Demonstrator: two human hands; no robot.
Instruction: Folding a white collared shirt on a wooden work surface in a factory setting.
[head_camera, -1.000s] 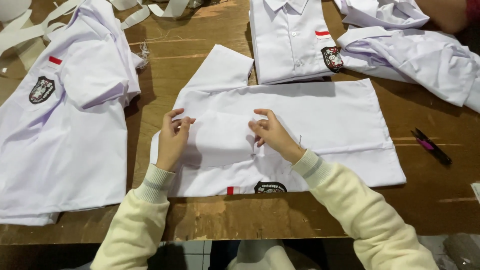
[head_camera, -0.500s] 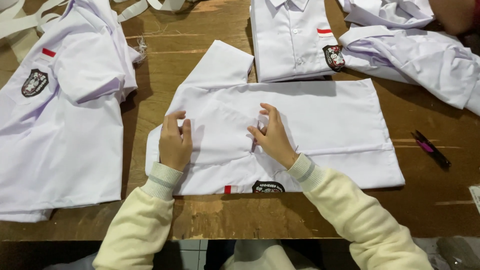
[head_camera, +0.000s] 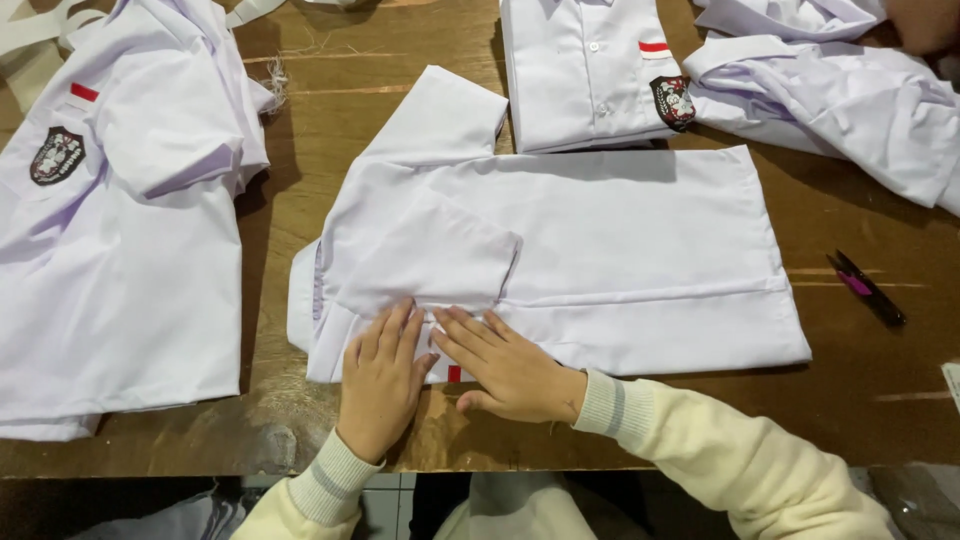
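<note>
A white short-sleeved shirt (head_camera: 620, 240) lies face down across the middle of the wooden table (head_camera: 330, 150), collar end to the left. Its near sleeve is folded in over the back, and the far sleeve sticks out toward the top. My left hand (head_camera: 382, 378) rests flat with fingers together on the shirt's near edge, below the folded sleeve. Beside it my right hand (head_camera: 505, 362) lies flat too, fingers pointing left and touching the left hand. Neither hand grips anything. A small red patch shows at the hem between them.
A pile of white shirts with a dark badge (head_camera: 57, 155) fills the left side. Another badged shirt (head_camera: 590, 70) lies at the top, and crumpled white shirts (head_camera: 850, 90) sit top right. A black and pink clipper (head_camera: 868, 288) lies at the right. Someone else's hand (head_camera: 925, 20) shows top right.
Both hands have slid from the middle of the shirt down to its near edge and come together. The near side of the shirt and its sleeve now lie folded flat.
</note>
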